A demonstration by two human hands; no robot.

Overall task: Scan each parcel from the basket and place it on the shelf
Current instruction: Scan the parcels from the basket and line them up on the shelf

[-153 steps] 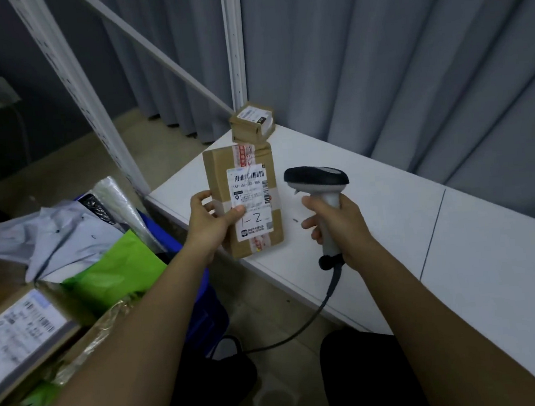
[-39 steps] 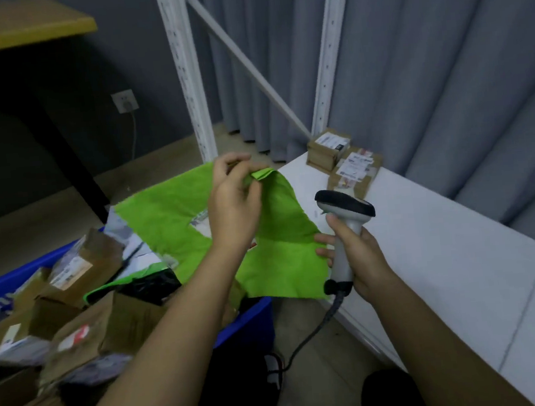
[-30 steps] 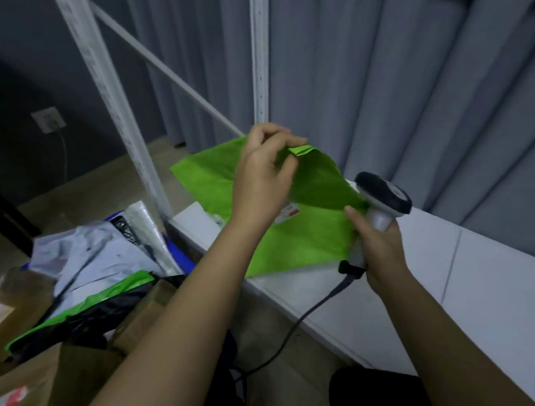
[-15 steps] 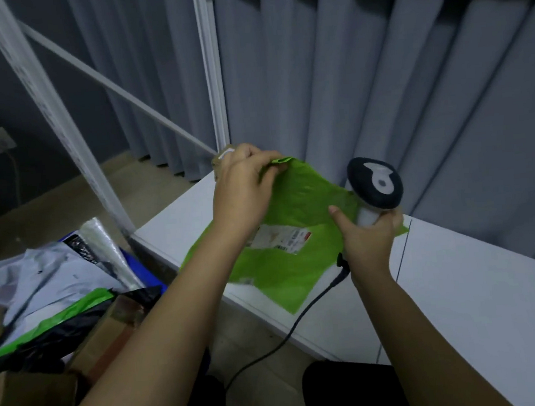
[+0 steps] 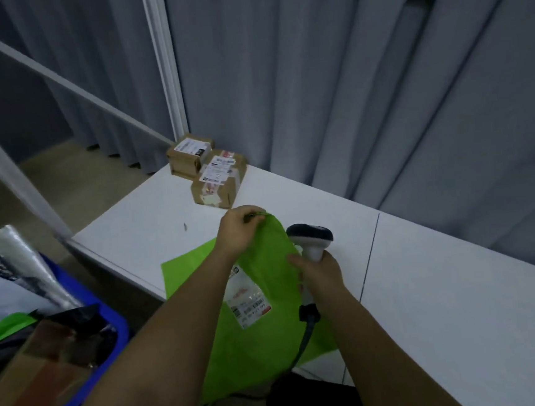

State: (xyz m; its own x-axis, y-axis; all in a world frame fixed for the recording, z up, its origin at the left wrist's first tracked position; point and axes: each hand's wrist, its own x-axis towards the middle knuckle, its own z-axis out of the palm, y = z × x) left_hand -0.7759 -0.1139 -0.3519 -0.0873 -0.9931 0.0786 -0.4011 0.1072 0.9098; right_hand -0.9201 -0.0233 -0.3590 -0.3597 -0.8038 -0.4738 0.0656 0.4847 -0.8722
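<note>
Parcel in green plastic (image 5: 264, 326), pinched at its top by the left hand (image 5: 240, 234), now drapes lower over the shelf (image 5: 430, 302) at lower centre, label up, as the right hand (image 5: 321, 274) grips the scanner (image 5: 311, 241), scan apparently pending.

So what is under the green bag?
The white shelf shows past the green bag's far edges. The near part overhangs its front edge. What lies directly beneath is covered.

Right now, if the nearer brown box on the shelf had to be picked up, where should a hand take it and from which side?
Across its two long side faces, coming from above. The nearer brown box lies flat, label up, on the white shelf, its far end close against the smaller box, so that end looks blocked while top and long sides stay exposed.
</note>
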